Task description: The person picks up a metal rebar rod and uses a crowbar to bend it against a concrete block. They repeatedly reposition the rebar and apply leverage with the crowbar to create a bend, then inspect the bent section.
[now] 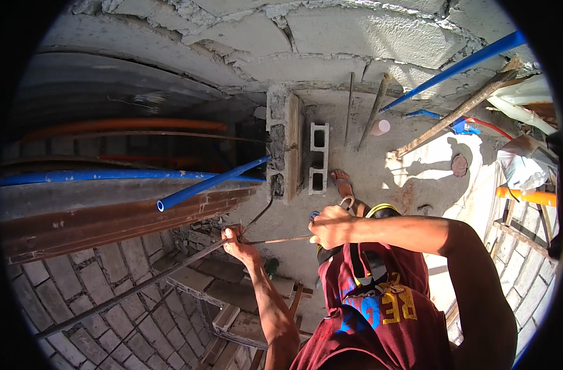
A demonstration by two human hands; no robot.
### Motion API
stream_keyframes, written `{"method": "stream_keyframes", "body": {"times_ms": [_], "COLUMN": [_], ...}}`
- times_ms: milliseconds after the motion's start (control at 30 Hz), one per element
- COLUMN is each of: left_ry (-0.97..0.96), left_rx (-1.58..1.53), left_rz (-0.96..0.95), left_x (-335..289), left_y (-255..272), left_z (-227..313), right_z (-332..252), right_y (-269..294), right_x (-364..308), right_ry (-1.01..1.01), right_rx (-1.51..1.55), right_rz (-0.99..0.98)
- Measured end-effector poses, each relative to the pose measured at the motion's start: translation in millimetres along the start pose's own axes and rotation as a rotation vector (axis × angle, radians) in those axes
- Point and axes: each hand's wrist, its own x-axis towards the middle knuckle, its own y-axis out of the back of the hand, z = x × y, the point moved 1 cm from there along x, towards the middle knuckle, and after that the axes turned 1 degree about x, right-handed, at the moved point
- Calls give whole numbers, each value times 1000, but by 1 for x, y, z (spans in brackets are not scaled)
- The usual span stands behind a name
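A long, thin metal rod [136, 288] slants up from the lower left into my left hand [234, 244], whose fingers are closed around it. Beyond that hand, a thin brown stretch of rod reaches across to my right hand [330, 226], closed in a fist at its end. Whether both stretches are one piece is hidden by my left fingers. Thin dark wire ends [242, 230] stick out beside my left hand. A curved, pale metal piece [348, 201] shows just above my right fist, and I cannot make out whether I hold it too.
Ahead stands a concrete block stub [277, 148], with a loose hollow block [319, 159] beside it. A blue pipe [213, 183] juts over the corrugated sheets at left. Poles [374, 111] lean on the far wall. A stepped block ledge [216, 280] lies below my left hand.
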Motion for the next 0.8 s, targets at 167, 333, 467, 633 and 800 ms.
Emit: {"method": "stream_keyframes", "body": {"times_ms": [167,333,467,633,800], "left_ry": [-28,-107,-37,-35,-53], "left_rx": [75,-89,-178,-132,-135], "left_rz": [8,1,-53,-52,-60], "left_x": [-3,-2,0,-2,-1], "left_y": [-2,-1,3,5,8], "left_z": [-1,-6,-8,-8,-10], "right_z": [-9,-36,-54,-62,-64], "right_y": [19,15,-13,-53,-70], "right_x": [-4,-14,-20,-28,-25], "right_ry": [-59,-224,-380,-364,-297], "right_rx": [176,333,518,411,227], "right_rz": [-186,-266,-349,-34,228]}}
